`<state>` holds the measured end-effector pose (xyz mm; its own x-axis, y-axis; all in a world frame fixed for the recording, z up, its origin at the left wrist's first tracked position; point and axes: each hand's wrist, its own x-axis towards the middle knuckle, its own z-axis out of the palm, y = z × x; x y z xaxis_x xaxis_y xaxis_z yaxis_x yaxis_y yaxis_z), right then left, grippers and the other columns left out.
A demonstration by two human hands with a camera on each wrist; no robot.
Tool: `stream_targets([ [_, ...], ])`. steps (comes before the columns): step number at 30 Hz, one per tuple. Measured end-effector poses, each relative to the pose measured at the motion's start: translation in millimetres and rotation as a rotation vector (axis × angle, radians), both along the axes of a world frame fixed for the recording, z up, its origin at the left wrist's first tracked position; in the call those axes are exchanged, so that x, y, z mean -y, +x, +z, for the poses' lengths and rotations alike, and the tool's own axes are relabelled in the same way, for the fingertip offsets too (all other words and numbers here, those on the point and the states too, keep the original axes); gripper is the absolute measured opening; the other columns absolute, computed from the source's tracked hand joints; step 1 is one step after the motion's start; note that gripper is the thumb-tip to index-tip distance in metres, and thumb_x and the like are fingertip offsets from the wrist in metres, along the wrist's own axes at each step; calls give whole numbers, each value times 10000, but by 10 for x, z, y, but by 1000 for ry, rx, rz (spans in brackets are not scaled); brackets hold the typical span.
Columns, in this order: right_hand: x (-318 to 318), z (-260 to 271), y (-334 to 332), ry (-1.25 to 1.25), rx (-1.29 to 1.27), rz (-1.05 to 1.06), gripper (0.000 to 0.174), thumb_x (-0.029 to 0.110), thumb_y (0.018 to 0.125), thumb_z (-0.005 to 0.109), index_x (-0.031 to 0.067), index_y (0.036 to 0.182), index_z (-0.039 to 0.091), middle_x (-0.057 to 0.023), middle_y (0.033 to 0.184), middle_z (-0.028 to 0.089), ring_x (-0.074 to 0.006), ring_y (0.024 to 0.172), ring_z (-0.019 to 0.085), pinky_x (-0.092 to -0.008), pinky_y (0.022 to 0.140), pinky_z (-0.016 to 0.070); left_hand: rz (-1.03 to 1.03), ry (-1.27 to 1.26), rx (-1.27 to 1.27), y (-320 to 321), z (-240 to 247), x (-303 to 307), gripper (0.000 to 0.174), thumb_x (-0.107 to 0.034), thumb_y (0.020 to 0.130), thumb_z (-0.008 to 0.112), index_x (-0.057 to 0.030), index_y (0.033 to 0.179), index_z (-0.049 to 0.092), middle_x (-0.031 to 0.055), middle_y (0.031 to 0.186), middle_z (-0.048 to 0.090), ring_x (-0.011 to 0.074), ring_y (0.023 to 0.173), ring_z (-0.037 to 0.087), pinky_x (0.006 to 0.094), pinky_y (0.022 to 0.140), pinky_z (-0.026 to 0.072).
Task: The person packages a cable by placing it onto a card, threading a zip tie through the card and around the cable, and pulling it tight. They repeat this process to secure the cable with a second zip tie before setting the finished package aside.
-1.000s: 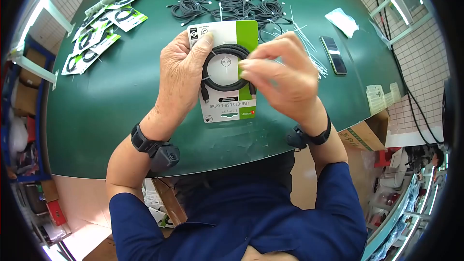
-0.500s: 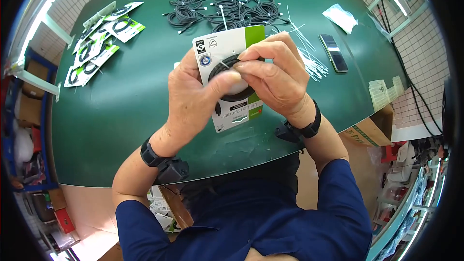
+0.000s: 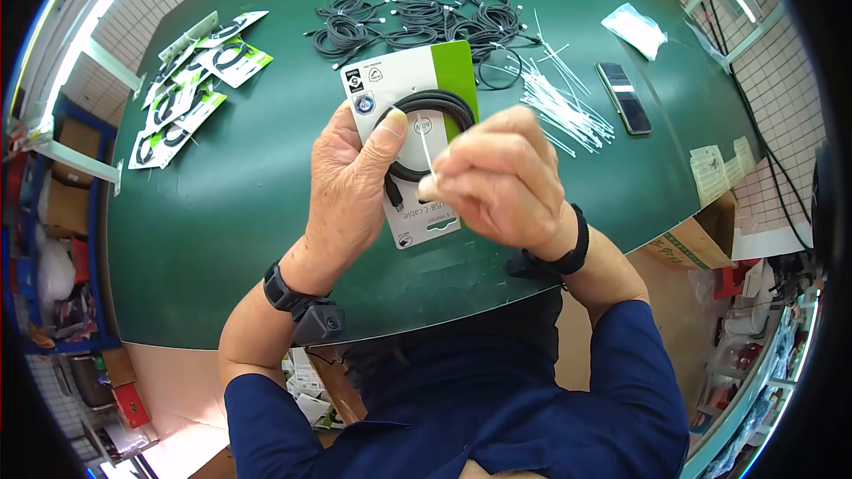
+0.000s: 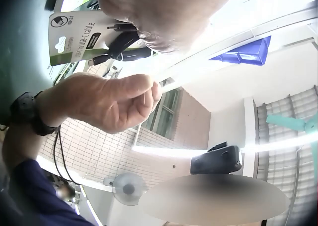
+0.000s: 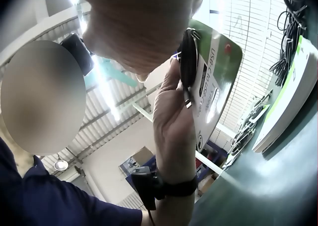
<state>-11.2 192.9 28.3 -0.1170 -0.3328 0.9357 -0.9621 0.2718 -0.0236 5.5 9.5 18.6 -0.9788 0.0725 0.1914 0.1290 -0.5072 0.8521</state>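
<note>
In the head view the left hand [image 3: 348, 182] grips a white and green card [image 3: 404, 71] by its left side, its thumb pressing a coiled black cable [image 3: 444, 99] against the card's face. A white tie strip [image 3: 426, 144] runs from the coil to the right hand [image 3: 506, 179], whose thumb and fingers pinch its end. In the left wrist view, the card [image 4: 74, 37] shows behind the right hand [image 4: 112, 99]. The right wrist view has the card [image 5: 218, 72] upright in the left hand [image 5: 174, 121], the coil seen edge-on.
Several coiled black cables [image 3: 342, 35] lie at the back of the green table [image 3: 222, 248]. Right of them are loose white ties [image 3: 568, 111], a phone [image 3: 624, 98] and a plastic bag [image 3: 635, 31]. Carded cables [image 3: 235, 62] are heaped at the left.
The right hand has moved off the coil, down and toward the body, drawing the white strip. The left thumb has shifted onto the coil's upper left part.
</note>
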Motion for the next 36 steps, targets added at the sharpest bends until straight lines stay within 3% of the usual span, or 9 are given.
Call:
stream_targets([
  [9,50,-109,33,-33,142,129,349,93,851,867,103,957,535,-140,1048,767,-275,823,750,-353,668,592,-56,82,43,29,68,22,264,-115,1029,689,15,1258,667,104,1151,749,145,994,719,320,903,585],
  [16,-30,-45,37,14,251,202,338,86,893,832,100,991,509,-148,1059,769,-286,915,770,-357,734,600,-67,91,43,44,59,18,277,-120,1025,697,23,1260,666,112,1129,759,147,992,722,317,897,586],
  [24,-19,-85,20,-57,276,231,282,12,830,869,70,934,615,-135,1064,757,-265,909,762,-350,742,602,-92,91,85,27,9,19,264,-117,1021,703,23,1243,676,114,1125,764,140,957,723,306,877,586],
  [28,2,-110,-35,-39,221,152,296,-13,805,882,44,987,655,-143,1072,744,-254,879,754,-334,728,602,-95,65,57,20,-43,12,264,-117,1021,705,22,1243,677,110,1115,766,134,950,720,300,871,587],
  [36,-17,-137,-28,-77,281,178,263,-24,824,862,15,985,658,-157,1040,732,-239,841,746,-322,692,598,-71,91,87,73,-20,-30,262,-103,1017,706,23,1246,678,105,1106,766,130,956,719,296,881,588],
])
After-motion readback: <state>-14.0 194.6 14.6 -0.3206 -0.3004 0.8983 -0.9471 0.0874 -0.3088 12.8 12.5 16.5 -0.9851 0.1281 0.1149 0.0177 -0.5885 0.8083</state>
